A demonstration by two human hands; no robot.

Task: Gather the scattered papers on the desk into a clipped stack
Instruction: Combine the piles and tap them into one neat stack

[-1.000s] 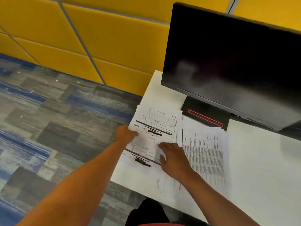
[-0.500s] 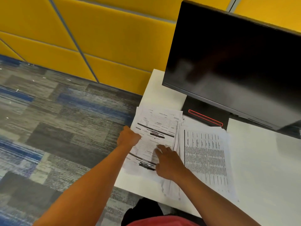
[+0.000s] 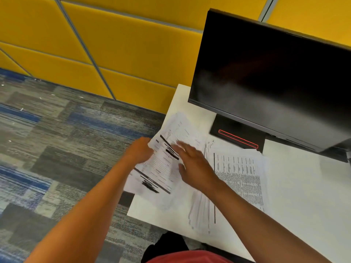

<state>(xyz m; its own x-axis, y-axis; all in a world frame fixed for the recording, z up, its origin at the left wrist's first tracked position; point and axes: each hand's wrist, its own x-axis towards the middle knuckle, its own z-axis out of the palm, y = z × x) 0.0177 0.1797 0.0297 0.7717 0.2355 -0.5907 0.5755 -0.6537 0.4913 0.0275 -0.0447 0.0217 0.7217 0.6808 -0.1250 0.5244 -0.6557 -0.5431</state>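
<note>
Now left hand (image 3: 139, 151) grips papers (image 3: 167, 158); right hand (image 3: 195, 164) flat.

A tilted sheaf of printed papers (image 3: 167, 164) overhangs the desk's (image 3: 303, 196) left edge beside a flat printed stack (image 3: 239, 173).

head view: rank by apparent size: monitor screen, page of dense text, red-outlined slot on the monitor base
1. monitor screen, largest by far.
2. page of dense text, partly covered by the right forearm, still clearly second.
3. red-outlined slot on the monitor base, smallest.
Apparent size only; the wide-angle lens distorts true scale.
</note>
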